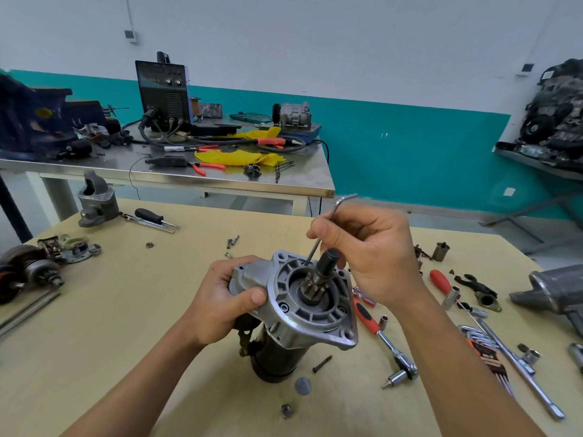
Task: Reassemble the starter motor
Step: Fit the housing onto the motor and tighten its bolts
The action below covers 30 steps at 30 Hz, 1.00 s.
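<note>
Starter motor [303, 313] standing on its rear end on the wooden table [126, 326], directly in front of the person and between both forearms. Its long axis runs near vertical, leaning slightly away, with the pinion [318, 275] uppermost.

The left hand [227, 298] grips the left flank of the drive-end housing [315, 324], fingers curled behind and thumb pressed on the flange, steadying the unit. The right hand [372, 257] sits above and to the right of the pinion. Thumb and fingertips pinch the long leg of a hex key [313, 251], and the short leg projects above the hand. The key slopes down and to the left, and its tip meets the housing face just beside the pinion shaft. Whether it is seated in a screw head cannot be told.

The right hand is therefore the working hand. Judged from this, the coming turn depends on the key staying in line with the fastener while the left hand resists rotation. A loose bolt [321, 363] lies near the motor's base.
</note>
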Tool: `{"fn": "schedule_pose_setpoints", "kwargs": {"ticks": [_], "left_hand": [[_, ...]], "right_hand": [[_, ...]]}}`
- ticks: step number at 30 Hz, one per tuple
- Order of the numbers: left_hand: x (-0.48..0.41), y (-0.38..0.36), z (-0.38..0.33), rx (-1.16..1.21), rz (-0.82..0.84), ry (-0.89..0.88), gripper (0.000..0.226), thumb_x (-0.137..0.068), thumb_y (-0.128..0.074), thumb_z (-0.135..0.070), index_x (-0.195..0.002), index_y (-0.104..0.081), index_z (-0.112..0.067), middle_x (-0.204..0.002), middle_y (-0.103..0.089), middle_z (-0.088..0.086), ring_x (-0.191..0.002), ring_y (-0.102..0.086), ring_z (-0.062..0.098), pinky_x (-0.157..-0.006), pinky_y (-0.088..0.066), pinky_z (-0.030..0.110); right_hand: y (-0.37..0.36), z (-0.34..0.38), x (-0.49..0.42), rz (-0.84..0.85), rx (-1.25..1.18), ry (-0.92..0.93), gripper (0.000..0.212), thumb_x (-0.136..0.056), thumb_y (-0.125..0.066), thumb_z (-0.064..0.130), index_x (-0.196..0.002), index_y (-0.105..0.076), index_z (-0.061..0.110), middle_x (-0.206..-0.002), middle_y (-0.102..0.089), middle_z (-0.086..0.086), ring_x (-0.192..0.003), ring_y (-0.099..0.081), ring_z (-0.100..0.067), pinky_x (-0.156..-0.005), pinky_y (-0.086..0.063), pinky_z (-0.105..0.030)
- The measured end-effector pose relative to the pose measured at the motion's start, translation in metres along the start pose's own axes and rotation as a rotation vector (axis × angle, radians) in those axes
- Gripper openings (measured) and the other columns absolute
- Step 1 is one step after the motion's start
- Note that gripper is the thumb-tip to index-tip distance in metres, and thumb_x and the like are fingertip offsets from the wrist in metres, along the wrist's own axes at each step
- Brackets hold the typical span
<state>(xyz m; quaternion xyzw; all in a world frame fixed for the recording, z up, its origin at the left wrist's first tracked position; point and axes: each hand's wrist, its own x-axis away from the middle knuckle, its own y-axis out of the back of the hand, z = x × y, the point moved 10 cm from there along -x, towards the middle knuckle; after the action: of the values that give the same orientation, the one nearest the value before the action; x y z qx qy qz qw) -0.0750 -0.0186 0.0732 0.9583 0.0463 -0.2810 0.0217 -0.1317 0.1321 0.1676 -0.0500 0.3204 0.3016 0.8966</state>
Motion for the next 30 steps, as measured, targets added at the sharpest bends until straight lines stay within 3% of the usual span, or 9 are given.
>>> {"fn": "schedule_pose_setpoints", "kwargs": {"ticks": [4, 5, 9, 11, 14, 18, 22, 26, 30], "left_hand": [[0.000, -0.001, -0.001, 0.009, 0.006, -0.006, 0.051, -0.076, -0.074, -0.065, -0.096, -0.076, -0.018, -0.084, -0.073, -0.001, -0.075, -0.069, 0.017, -0.068, -0.053, 0.024], [0.000, -0.001, -0.001, 0.010, 0.008, -0.006, 0.053, -0.076, -0.074, -0.065, -0.096, -0.076, -0.016, -0.085, -0.074, 0.000, -0.076, -0.069, 0.019, -0.069, -0.054, 0.025], [-0.001, 0.001, 0.002, 0.000, -0.003, 0.010, 0.064, -0.074, -0.074, -0.067, -0.096, -0.073, -0.007, -0.085, -0.073, 0.005, -0.076, -0.068, 0.024, -0.068, -0.054, 0.030], [0.000, 0.002, 0.003, -0.001, -0.006, 0.012, 0.064, -0.073, -0.074, -0.068, -0.096, -0.074, -0.008, -0.084, -0.073, 0.005, -0.076, -0.068, 0.023, -0.068, -0.054, 0.029], [0.000, -0.001, 0.001, 0.020, 0.015, 0.004, 0.058, -0.075, -0.074, -0.066, -0.096, -0.075, -0.012, -0.084, -0.073, 0.002, -0.074, -0.069, 0.019, -0.067, -0.053, 0.024], [-0.001, 0.000, 0.002, 0.011, 0.009, 0.007, 0.059, -0.075, -0.074, -0.066, -0.096, -0.075, -0.011, -0.085, -0.074, 0.005, -0.076, -0.070, 0.024, -0.069, -0.054, 0.028], [-0.001, 0.000, 0.002, 0.003, 0.010, 0.003, 0.059, -0.075, -0.074, -0.066, -0.098, -0.075, -0.011, -0.087, -0.074, 0.002, -0.078, -0.070, 0.023, -0.070, -0.055, 0.028], [-0.001, -0.001, 0.002, 0.009, 0.012, -0.001, 0.060, -0.076, -0.074, -0.065, -0.097, -0.074, -0.009, -0.087, -0.074, 0.001, -0.077, -0.070, 0.021, -0.070, -0.054, 0.026], [0.000, 0.000, 0.002, 0.004, 0.012, -0.002, 0.061, -0.076, -0.074, -0.065, -0.097, -0.074, -0.007, -0.087, -0.074, 0.002, -0.077, -0.070, 0.020, -0.070, -0.054, 0.025]], "right_hand": [[-0.002, -0.009, 0.005, 0.112, -0.019, -0.062, 0.015, -0.089, -0.066, 0.028, -0.098, -0.073, 0.020, -0.092, -0.078, -0.002, -0.071, -0.067, -0.015, -0.061, -0.054, -0.055], [-0.002, -0.008, 0.005, 0.144, -0.008, -0.057, 0.014, -0.091, -0.064, 0.025, -0.100, -0.073, 0.021, -0.095, -0.077, -0.002, -0.074, -0.067, -0.015, -0.063, -0.055, -0.054], [0.002, -0.001, 0.004, 0.101, 0.011, 0.020, 0.010, -0.090, -0.069, 0.019, -0.092, -0.077, 0.025, -0.089, -0.078, 0.002, -0.074, -0.067, -0.005, -0.066, -0.052, -0.017], [0.005, -0.001, 0.002, 0.009, 0.001, 0.054, 0.004, -0.080, -0.079, 0.026, -0.082, -0.078, 0.023, -0.078, -0.076, 0.002, -0.069, -0.069, -0.009, -0.064, -0.054, -0.018], [0.006, -0.007, 0.001, -0.084, -0.080, 0.032, 0.014, -0.069, -0.082, 0.032, -0.073, -0.076, 0.021, -0.068, -0.071, 0.002, -0.061, -0.064, -0.011, -0.058, -0.053, -0.020], [0.003, -0.012, 0.001, 0.021, -0.161, -0.052, 0.015, -0.074, -0.083, 0.037, -0.086, -0.079, 0.029, -0.079, -0.076, -0.001, -0.060, -0.062, -0.010, -0.052, -0.049, -0.017], [0.006, -0.006, 0.001, 0.140, -0.171, -0.034, 0.017, -0.087, -0.065, 0.023, -0.099, -0.075, 0.017, -0.094, -0.076, -0.007, -0.061, -0.058, -0.011, -0.051, -0.046, -0.019], [0.008, -0.005, 0.001, 0.045, -0.115, 0.015, 0.008, -0.085, -0.070, 0.013, -0.092, -0.074, 0.009, -0.075, -0.074, 0.002, -0.057, -0.057, -0.008, -0.051, -0.046, -0.016], [0.006, -0.008, -0.001, -0.037, -0.144, -0.004, 0.019, -0.074, -0.077, 0.022, -0.090, -0.072, 0.014, -0.071, -0.071, 0.005, -0.057, -0.059, -0.005, -0.052, -0.047, -0.014]]}}
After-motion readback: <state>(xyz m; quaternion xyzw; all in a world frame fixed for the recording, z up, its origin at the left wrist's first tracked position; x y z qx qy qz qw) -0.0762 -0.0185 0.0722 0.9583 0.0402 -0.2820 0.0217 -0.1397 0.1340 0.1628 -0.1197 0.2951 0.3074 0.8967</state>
